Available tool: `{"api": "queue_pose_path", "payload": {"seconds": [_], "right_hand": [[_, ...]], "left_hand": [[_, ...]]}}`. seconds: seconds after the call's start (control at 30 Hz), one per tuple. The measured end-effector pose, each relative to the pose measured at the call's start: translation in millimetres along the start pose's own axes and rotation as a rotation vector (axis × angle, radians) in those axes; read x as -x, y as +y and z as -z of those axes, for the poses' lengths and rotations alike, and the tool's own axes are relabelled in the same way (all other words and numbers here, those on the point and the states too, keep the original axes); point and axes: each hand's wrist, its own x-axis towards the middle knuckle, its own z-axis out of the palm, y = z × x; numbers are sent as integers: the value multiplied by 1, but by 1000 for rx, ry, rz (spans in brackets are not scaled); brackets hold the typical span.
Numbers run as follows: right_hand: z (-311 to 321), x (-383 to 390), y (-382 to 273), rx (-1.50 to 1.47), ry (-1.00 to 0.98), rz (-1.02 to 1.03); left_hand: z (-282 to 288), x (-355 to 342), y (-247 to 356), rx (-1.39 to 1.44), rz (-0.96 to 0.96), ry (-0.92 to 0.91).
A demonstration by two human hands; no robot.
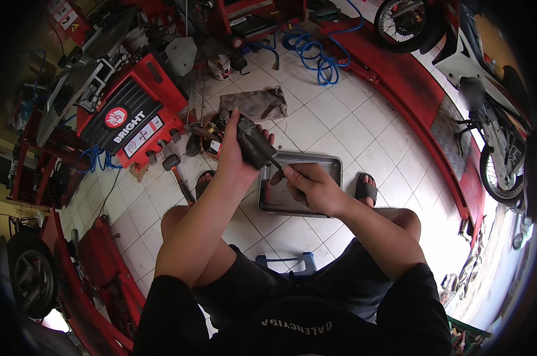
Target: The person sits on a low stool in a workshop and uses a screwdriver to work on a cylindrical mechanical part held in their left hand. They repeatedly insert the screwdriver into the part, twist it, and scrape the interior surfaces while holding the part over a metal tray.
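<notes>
Cradling a dark part, the left hand likely steadies it for the thin rod pinched in the right hand, above a tray perhaps catching drips

Two hands, one dark block, one thin rod.
Below the grip lies one metal tray; two black sandals sit lower, one to either side. Beyond the grip is one grey cloth; to its left, one orange-handled mallet; farther right, two spoked wheels; far left, nearer the body, one black wheel; between grip and body, one partly hidden blue stool.
</notes>
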Motion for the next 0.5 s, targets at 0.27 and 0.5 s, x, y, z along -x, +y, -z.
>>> {"api": "queue_pose_path", "payload": {"seconds": [0.27,0.5], "right_hand": [[0,1,-1,0,-6,-29],[0,2,0,7,4,-17]], "left_hand": [[0,1,1,13,4,6],[2,-2,1,-21,12,-36]]}}
